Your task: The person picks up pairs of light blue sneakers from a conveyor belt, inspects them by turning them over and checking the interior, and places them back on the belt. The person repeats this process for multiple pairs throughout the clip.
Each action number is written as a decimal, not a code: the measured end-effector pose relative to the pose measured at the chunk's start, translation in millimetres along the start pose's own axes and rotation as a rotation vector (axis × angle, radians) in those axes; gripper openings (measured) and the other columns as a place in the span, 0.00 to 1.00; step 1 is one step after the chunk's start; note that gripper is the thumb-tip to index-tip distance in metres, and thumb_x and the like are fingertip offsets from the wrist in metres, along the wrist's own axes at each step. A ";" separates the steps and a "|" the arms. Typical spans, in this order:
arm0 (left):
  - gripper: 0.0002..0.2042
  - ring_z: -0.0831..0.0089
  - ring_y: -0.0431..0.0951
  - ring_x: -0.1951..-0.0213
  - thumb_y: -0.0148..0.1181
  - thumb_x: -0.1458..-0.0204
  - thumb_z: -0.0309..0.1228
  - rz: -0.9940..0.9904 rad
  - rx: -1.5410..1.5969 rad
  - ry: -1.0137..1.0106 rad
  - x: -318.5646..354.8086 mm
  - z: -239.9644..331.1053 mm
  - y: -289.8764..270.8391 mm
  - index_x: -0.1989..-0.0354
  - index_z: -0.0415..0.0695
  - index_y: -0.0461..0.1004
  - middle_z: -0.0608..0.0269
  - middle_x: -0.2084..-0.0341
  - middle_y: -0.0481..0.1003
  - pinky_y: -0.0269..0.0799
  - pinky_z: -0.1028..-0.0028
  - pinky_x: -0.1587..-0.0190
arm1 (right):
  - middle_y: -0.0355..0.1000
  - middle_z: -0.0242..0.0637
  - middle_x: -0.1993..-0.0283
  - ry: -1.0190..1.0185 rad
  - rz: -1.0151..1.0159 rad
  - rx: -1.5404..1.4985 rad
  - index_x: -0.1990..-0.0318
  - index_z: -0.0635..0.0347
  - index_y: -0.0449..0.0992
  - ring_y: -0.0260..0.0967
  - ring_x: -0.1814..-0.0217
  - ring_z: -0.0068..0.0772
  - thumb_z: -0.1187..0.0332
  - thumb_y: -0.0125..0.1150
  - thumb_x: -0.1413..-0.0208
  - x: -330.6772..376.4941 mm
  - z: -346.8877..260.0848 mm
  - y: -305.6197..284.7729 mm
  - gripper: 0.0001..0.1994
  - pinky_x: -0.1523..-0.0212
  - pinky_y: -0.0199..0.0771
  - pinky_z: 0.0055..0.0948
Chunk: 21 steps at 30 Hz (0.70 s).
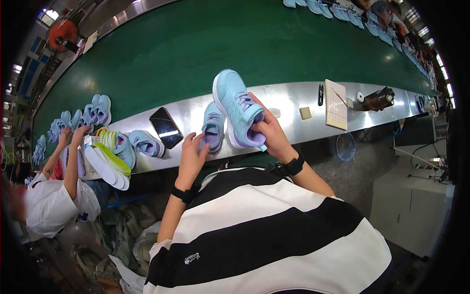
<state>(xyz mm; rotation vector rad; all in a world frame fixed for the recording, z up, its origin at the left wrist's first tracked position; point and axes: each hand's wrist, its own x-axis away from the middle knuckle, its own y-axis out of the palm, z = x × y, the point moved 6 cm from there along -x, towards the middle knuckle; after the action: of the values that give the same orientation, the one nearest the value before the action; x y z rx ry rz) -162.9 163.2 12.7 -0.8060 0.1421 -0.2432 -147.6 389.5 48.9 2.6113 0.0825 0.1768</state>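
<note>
My right hand (275, 138) grips a light blue sneaker (234, 100) at its heel and collar, with the thumb in the shoe opening. The sneaker has a white sole, purple-patterned laces and a lilac lining, and it is raised with its toe pointing away from me. Beneath and left of it, a matching sneaker (212, 118) rests on the metal table edge, partly covered by the raised one. My left hand (192, 156) is open beside that second shoe's heel, fingers apart. Whether its fingertips touch the shoe I cannot tell.
A phone (166, 127) and more blue sneakers (147, 144) lie left, near white insoles (106, 166). A co-worker (58, 201) reaches toward shoes there. Rightward are a notepad (336, 105), a beige block (305, 113) and a dark bottle (379, 99). Beyond runs a green belt (166, 54).
</note>
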 end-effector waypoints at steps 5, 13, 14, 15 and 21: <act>0.07 0.66 0.78 0.67 0.64 0.48 0.23 0.278 0.248 0.256 -14.8 65.6 -67.6 0.61 0.38 0.79 0.56 0.67 0.78 0.72 0.73 0.66 | 0.64 0.38 0.37 0.003 -0.061 0.052 0.26 0.55 0.50 0.64 0.39 0.26 0.81 0.48 0.50 4.6 0.3 8.6 0.40 0.38 0.62 0.24; 0.08 0.69 0.76 0.66 0.66 0.51 0.20 0.353 0.183 0.515 -35.6 132.3 -97.3 0.62 0.39 0.79 0.58 0.65 0.76 0.72 0.73 0.67 | 0.63 0.43 0.38 -0.020 -0.096 0.115 0.28 0.59 0.51 0.63 0.36 0.32 0.82 0.48 0.52 15.6 -7.7 19.6 0.39 0.34 0.58 0.30; 0.07 0.65 0.76 0.64 0.66 0.52 0.21 0.329 0.228 0.476 -35.1 130.3 -95.6 0.63 0.39 0.79 0.58 0.65 0.76 0.73 0.71 0.65 | 0.63 0.44 0.38 -0.026 -0.105 0.134 0.28 0.59 0.52 0.63 0.36 0.33 0.82 0.48 0.52 16.8 -7.7 19.6 0.39 0.34 0.58 0.32; 0.07 0.62 0.77 0.62 0.66 0.52 0.22 0.311 0.266 0.454 -34.5 128.6 -93.7 0.64 0.40 0.79 0.58 0.65 0.76 0.74 0.68 0.64 | 0.62 0.45 0.38 -0.032 -0.114 0.155 0.28 0.59 0.52 0.62 0.35 0.35 0.82 0.48 0.52 17.6 -7.4 19.3 0.38 0.33 0.58 0.33; 0.05 0.59 0.75 0.65 0.61 0.48 0.21 0.388 -0.024 0.603 -27.7 135.9 -87.2 0.65 0.36 0.72 0.55 0.65 0.74 0.73 0.64 0.62 | 0.61 0.49 0.37 -0.093 -0.138 0.230 0.30 0.60 0.53 0.60 0.33 0.37 0.81 0.48 0.52 17.1 -5.1 20.4 0.37 0.32 0.57 0.36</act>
<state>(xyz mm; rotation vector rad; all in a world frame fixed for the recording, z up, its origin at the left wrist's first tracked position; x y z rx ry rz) -174.0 207.0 170.2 -0.6924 0.8611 -0.1103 -130.8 375.9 65.5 2.8253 0.2643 -0.0037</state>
